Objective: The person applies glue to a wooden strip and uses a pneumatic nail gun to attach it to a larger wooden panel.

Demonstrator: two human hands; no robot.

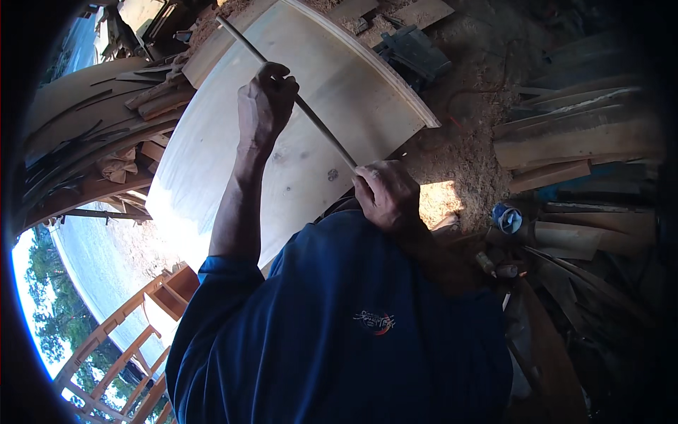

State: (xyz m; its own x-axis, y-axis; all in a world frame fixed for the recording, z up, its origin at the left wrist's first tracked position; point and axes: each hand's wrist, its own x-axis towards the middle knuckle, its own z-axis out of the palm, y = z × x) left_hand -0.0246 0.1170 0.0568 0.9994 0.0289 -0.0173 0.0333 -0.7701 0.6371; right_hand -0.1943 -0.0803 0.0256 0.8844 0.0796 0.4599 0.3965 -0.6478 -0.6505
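Note:
A long, thin straight rod (321, 127) slants over a wide pale wooden panel (304, 162), from the panel's far left down to me. My left hand (267, 106) is closed round the rod above the middle of the panel. Close to my body, my right hand (387, 194) is closed round the rod's near end, which its fingers hide. The panel has a few dark knots and a raised moulded edge (374, 60) along its far right side. Whether the rod touches the panel I cannot tell.
Stacked boards (579, 141) lie at the right, by a small blue-and-white can (506, 218). Beyond the panel stands a dark grey machine or tool (417, 56) among wood shavings. Offcuts (166, 99) pile up at the left, and a wooden frame (113, 339) stands at the lower left.

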